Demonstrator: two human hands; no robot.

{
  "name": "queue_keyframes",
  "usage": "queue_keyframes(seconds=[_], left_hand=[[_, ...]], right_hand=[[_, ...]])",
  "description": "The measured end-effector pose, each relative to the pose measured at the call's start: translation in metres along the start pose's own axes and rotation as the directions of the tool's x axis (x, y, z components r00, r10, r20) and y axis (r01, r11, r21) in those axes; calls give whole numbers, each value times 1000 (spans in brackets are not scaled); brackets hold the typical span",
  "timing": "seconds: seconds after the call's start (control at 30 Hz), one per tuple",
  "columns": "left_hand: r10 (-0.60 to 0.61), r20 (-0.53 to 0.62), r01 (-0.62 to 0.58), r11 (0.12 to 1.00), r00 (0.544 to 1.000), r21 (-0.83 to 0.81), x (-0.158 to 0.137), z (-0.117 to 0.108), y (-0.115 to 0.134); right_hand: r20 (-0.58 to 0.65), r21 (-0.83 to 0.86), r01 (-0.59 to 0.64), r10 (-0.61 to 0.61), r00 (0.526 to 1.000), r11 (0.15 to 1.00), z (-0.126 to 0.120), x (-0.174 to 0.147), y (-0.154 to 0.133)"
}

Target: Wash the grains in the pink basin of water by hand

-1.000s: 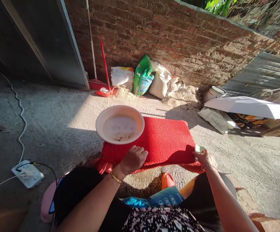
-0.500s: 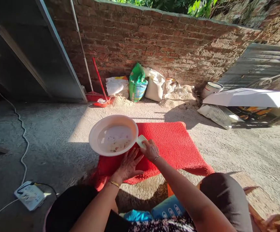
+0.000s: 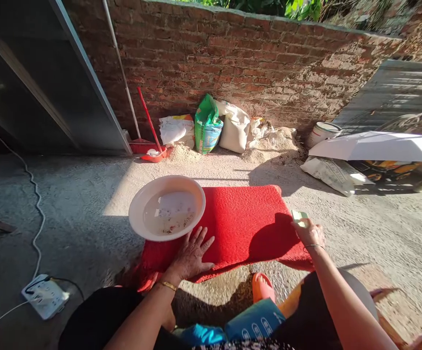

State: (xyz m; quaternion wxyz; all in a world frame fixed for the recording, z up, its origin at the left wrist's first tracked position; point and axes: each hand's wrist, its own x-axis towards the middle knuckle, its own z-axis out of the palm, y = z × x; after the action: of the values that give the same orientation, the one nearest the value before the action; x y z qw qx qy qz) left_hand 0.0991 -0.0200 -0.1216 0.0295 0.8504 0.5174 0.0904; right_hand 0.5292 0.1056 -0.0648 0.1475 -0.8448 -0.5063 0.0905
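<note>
A red, textured cloth (image 3: 240, 218) is spread out in front of me, its near edge hanging down. My left hand (image 3: 191, 257) lies flat on its left part, fingers spread, close to the basin's rim. Toward the cloth's right edge, my right hand (image 3: 311, 235) is closed around a pale green block (image 3: 299, 217) with rounded corners. I cannot make out exactly what kind of block it is. A wide, pale pink basin (image 3: 138, 224) with water and small dark and reddish bits in it rests on the cloth's left end.
Behind the cloth, sacks (image 3: 208, 131) and a red dustpan (image 3: 154, 154) stand along a brick wall (image 3: 240, 63). A power strip (image 3: 45, 296) with cables lies on the floor at left. An open umbrella (image 3: 374, 146) and a paint bucket (image 3: 323, 133) are at right.
My right hand has swept the pale green block from beside the basin to the cloth's right edge. My left hand stays flat on the cloth, having shifted slightly.
</note>
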Motion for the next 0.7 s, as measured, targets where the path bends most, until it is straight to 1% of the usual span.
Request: queue_keyframes(seconds=[0.03, 0.07, 0.1, 0.13, 0.2, 0.23, 0.27, 0.33, 0.37, 0.4, 0.43, 0.47, 0.53, 0.57, 0.6, 0.67, 0.7], left_hand=[[0, 0, 0, 1000, 1000, 0, 0, 0, 0], [2, 1, -2, 1000, 1000, 1, 0, 0, -1], [6, 3, -6, 1000, 1000, 3, -1, 0, -2], [11, 6, -11, 1000, 1000, 7, -1, 0, -2], [22, 12, -22, 1000, 1000, 18, -1, 0, -4], [27, 11, -28, 999, 1000, 25, -1, 0, -5], [32, 7, -32, 999, 999, 33, -1, 0, -6], [37, -10, -37, 998, 999, 49, -1, 0, -6], [39, -19, -38, 998, 999, 55, -1, -1, -6], [40, -27, -38, 998, 999, 59, -1, -1, -6], [42, -30, -40, 997, 999, 59, -1, -1, -5], [42, -30, -40, 998, 999, 57, -1, -1, -5], [36, -28, -34, 998, 999, 45, -1, -1, -3], [29, -27, -28, 999, 999, 36, -1, -2, -2], [22, -28, -21, 999, 999, 28, -1, -1, -2], [11, -33, -11, 1000, 999, 14, 0, -1, -1], [9, -34, -9, 1000, 999, 11, 0, -1, 0]], right_hand=[[17, 21, 30, -30, 999, 999, 6, -8, -15], [51, 38, 70, -72, 996, 997, 14, -19, -35], [89, 57, 128, -132, 987, 990, 24, -33, -60], [125, 79, 209, -217, 968, 975, 34, -48, -87], [186, 116, 380, -396, 899, 918, 55, -81, -143], [205, 139, 466, -486, 850, 874, 65, -96, -168], [219, 147, 527, -547, 808, 837, 73, -108, -189], [229, 140, 626, -640, 733, 767, 82, -121, -216], [231, 127, 654, -663, 712, 746, 83, -121, -221], [232, 110, 667, -672, 703, 737, 82, -116, -220], [235, 90, 661, -661, 713, 745, 79, -108, -213], [238, 67, 633, -629, 740, 771, 73, -96, -201], [221, 23, 541, -532, 817, 840, 57, -64, -166], [205, 0, 474, -464, 862, 881, 48, -47, -145], [171, -14, 418, -410, 896, 908, 38, -30, -123], [147, -40, 225, -217, 965, 974, 19, 2, -80], [133, -44, 128, -121, 984, 991, 12, 15, -61]])
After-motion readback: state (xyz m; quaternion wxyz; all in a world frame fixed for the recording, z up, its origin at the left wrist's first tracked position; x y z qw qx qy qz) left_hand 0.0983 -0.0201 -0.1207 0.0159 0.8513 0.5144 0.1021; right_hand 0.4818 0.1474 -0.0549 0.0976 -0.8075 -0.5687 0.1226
